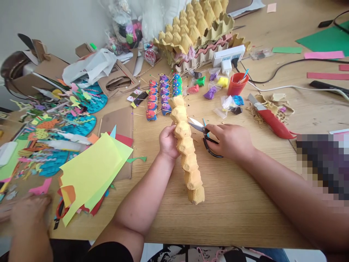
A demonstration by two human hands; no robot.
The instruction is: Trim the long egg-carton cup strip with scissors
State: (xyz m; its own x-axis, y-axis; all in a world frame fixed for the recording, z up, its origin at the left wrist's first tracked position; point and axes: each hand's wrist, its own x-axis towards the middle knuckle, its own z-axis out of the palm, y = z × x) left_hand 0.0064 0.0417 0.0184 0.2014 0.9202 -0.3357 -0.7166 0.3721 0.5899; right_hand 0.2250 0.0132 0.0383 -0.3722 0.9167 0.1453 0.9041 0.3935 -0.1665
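A long yellow egg-carton strip (pixel 189 156) slants down the middle of the head view, its bumps in a row. My left hand (pixel 168 142) is closed round its left side near the upper part; some fingers are hidden behind it. To the right, my right hand (pixel 230 141) grips black-handled scissors (pixel 212 148). The scissor blades point left, their tips beside the strip's right edge. Past the strip's far end stand painted caterpillars in red (pixel 152 100), purple (pixel 164 94) and green (pixel 177 84).
Yellow paper sheets (pixel 91 169) and cardboard (pixel 116 125) lie left. Stacked egg trays (pixel 191 32), a power strip (pixel 227 54) and a red cup (pixel 237 84) stand behind. A red cutter (pixel 275 122) lies right. Another person's hand (pixel 29 209) is at lower left.
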